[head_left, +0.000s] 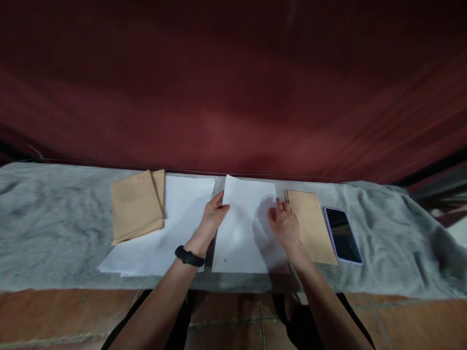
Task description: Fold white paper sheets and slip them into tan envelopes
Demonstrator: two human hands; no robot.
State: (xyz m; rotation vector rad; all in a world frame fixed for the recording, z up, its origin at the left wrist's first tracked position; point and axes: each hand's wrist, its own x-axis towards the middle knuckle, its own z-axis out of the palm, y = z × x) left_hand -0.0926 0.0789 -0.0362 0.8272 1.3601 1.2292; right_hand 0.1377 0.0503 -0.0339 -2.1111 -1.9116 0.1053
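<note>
A white sheet of paper [244, 233] lies upright in front of me on a grey cloth, a small dark mark near its lower left corner. My left hand [213, 216] pinches its left edge, thumb over the paper and fingertips at or behind the edge. At the right edge is my right hand [285, 224], its thumb above the sheet and its bent fingers apart. It casts a shadow on the paper, and I cannot tell whether it touches. Close beside that hand lies a brown envelope [310, 228], seemingly stacked on another.
Several white sheets [175, 243] are spread at left, with brown envelopes [134, 206] partly on top. A phone in a light purple case [343, 236] lies to the right. The grey cloth [394, 233] covers the narrow surface; a dark red wall [233, 107] rises behind it.
</note>
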